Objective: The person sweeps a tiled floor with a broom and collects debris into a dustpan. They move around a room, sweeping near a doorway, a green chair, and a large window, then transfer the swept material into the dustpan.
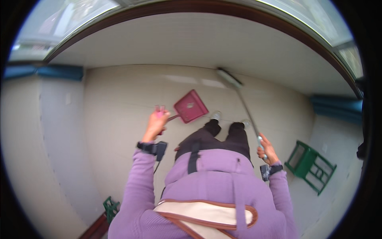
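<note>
My left hand [156, 122] grips the handle of a pink dustpan [191, 105], whose pan is out in front of my left foot with small pale bits in it. My right hand [267, 149] is closed round the pale grip of a long broom handle [248, 109]. At its far end, the broom head [229, 77] rests on the floor close to the foot of the low wall under the windows, to the right of and beyond the dustpan.
Tiled floor [115, 119] surrounds my feet. A green plastic stool [310, 166] stands right of me, another [111, 209] behind on the left. A low wall [191, 40] with windows above runs ahead. Blue curtains [334, 107] hang at both sides.
</note>
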### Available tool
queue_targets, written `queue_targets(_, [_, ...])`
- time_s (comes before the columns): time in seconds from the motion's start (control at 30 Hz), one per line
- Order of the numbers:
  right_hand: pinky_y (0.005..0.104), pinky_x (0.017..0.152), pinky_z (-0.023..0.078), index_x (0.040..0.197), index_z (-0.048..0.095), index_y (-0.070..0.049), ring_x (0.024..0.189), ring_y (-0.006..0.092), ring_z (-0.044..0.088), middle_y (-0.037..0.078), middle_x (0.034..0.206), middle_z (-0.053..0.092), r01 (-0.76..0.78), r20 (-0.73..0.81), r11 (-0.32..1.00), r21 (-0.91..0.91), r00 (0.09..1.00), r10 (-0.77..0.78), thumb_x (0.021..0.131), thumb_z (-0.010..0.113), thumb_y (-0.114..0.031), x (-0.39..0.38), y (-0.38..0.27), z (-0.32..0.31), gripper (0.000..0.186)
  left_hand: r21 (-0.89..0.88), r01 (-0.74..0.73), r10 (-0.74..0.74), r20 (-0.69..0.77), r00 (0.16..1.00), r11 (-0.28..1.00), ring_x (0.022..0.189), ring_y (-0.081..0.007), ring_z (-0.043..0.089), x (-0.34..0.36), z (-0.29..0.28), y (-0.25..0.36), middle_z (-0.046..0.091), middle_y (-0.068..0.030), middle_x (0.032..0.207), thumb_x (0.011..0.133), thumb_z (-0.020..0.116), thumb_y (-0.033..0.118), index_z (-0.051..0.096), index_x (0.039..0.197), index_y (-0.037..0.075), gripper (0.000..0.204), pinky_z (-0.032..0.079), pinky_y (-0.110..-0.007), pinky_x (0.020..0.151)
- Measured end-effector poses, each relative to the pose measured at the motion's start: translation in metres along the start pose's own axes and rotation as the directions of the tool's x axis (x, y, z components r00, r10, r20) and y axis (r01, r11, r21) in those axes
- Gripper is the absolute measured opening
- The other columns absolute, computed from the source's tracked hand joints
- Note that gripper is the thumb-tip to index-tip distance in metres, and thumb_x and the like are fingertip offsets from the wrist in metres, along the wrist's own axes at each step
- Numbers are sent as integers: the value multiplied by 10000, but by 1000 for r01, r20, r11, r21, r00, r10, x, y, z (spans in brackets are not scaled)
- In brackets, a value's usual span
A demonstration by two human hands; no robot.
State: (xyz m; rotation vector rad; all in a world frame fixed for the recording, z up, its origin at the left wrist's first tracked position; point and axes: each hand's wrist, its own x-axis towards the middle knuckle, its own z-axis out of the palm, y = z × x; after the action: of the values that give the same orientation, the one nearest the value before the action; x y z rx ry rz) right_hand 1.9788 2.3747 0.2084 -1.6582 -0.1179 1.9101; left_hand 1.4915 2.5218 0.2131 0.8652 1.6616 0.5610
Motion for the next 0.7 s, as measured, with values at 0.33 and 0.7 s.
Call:
queue_targets(0.33, [173, 360, 285, 1282, 388, -304, 440, 44, 305, -6, 629, 339, -232, 9, 842, 487, 965, 261, 968, 481, -287, 43, 37, 0, 328, 3, 0, 0, 41, 999, 1000, 436, -122, 482, -17, 4, 40, 524, -19, 627, 819, 638, 288, 576, 954, 110, 232, 361, -285, 359])
queue_targets(0.7, [175, 397, 386, 1217, 521, -84, 516, 20, 460, -10, 662, 472, -313, 524, 890, 330, 845, 103, 924, 575, -211, 1, 57, 31, 325, 82, -345, 343, 44, 938, 935, 418, -112, 467, -19, 9, 23, 548, -3, 606, 852, 598, 341, 589, 796, 99, 248, 358, -289, 369])
